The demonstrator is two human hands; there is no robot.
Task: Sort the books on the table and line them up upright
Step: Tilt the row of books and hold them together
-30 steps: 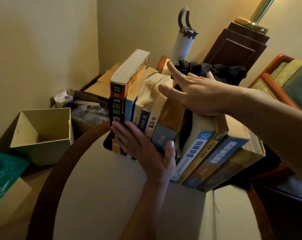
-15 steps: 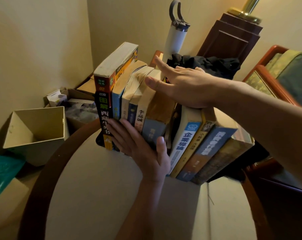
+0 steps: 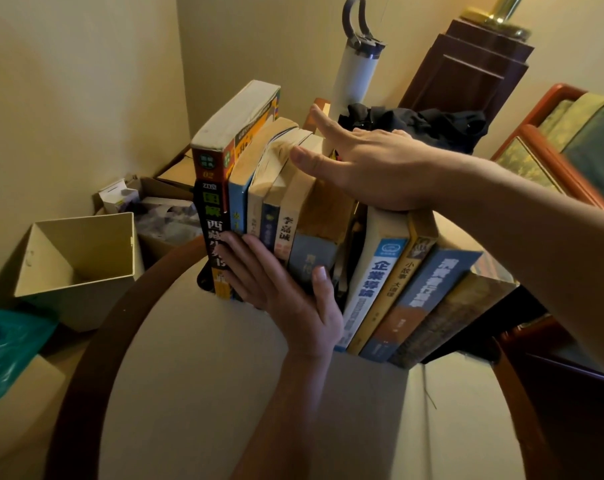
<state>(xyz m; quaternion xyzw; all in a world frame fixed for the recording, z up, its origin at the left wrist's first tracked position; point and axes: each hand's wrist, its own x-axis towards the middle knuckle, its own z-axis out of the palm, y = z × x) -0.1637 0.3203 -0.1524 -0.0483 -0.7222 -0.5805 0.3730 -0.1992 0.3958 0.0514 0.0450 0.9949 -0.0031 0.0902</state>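
In the head view, the row of paperback books (image 3: 380, 282) stands on the far part of the round table with a pale top and dark wooden rim (image 3: 189, 375), with the spines toward me. My left hand (image 3: 286, 299) lies flat against the lower spines of the left group, fingers straight, gripping nothing. I judge it is there to push these spines into one line and stop them from sliding toward me. My right hand (image 3: 373, 168) is also open, palm down on the top edges in the middle of the row, so that the books cannot fall over. The thick book with a black and red spine (image 3: 212, 230) at the left end is almost upright, but the four books at the right lean to the left, and a dark gap shows between the two groups. The row is therefore made but not yet straight. Behind it I see a white bottle with a loop handle (image 3: 354, 74) and a black cloth (image 3: 432, 124). A beige open box (image 3: 82, 258) sits lower at the left.
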